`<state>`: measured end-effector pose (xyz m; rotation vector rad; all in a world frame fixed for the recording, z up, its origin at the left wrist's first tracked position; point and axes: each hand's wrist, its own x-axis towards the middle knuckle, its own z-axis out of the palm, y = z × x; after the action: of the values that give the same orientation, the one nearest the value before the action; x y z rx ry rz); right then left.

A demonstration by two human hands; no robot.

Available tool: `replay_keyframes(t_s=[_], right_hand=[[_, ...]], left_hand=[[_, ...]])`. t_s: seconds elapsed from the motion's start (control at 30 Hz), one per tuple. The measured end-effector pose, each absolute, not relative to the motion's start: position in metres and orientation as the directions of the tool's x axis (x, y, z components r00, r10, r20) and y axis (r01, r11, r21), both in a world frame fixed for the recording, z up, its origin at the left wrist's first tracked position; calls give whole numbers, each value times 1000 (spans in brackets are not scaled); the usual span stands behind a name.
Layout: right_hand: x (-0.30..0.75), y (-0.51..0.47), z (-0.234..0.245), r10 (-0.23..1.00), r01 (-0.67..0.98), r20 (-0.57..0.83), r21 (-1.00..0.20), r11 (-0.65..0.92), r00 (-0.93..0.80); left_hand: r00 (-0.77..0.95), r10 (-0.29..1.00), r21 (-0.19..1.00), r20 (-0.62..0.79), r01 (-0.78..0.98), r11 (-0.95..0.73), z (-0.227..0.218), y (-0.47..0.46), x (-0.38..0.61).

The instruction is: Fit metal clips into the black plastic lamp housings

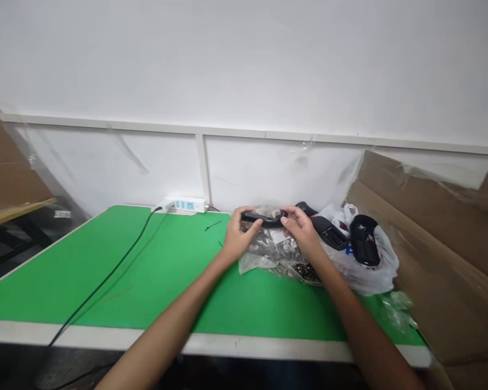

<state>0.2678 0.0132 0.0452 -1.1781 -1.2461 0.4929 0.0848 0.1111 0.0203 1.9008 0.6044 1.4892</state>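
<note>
Both hands hold a long, curved black plastic part (264, 219) level above the bags on the table. My left hand (239, 233) is closed round its left end, thumb along the near side. At the other end, my right hand (301, 227) pinches the part between thumb and fingers. Its exact kind I cannot make out. Just below lies a clear plastic bag (264, 252) with small metallic pieces in it. To the right, black plastic housings (365, 241) rest on a white plastic bag (358, 276); one black-and-red housing (331, 234) shows an open compartment.
A white power strip (189, 205) stands at the back of the green table (166, 281), with a black cable (114, 268) running across to the front edge. Large cardboard (439, 271) borders the right side. A white wall (244, 70) rises behind.
</note>
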Motion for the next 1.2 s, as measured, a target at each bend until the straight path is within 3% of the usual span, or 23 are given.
replay_keyframes(t_s=[0.07, 0.17, 0.23, 0.33, 0.53, 0.7, 0.93, 1.07, 1.2], right_hand=[[267, 10, 45, 771, 392, 567, -805, 445, 290], [263, 7, 45, 650, 654, 748, -560, 508, 135], [260, 6, 44, 601, 783, 799, -389, 485, 25], [259, 6, 40, 560, 867, 828, -267, 421, -17], [266, 6, 43, 523, 905, 851, -189, 382, -43], [266, 3, 46, 513, 907, 849, -113, 407, -124], [251, 5, 37, 455, 914, 891, -178, 365, -9], [240, -17, 22, 312, 933, 949, -153, 327, 46], [235, -58, 0, 265, 961, 964, -98, 257, 27]], left_hand=[[206, 728, 750, 654, -50, -659, 22, 109, 87], [152, 744, 758, 651, -74, -648, 22, 107, 86], [138, 731, 742, 668, -65, -667, 22, 105, 84], [162, 702, 714, 693, -25, -699, 20, 102, 83], [309, 701, 756, 643, -106, -646, 29, 101, 79], [544, 715, 893, 440, -181, -412, 46, 107, 73], [656, 665, 930, 358, -187, -316, 48, 110, 70], [622, 738, 945, 261, -321, -64, 50, 113, 68], [664, 738, 846, 116, -456, 277, 55, 117, 65]])
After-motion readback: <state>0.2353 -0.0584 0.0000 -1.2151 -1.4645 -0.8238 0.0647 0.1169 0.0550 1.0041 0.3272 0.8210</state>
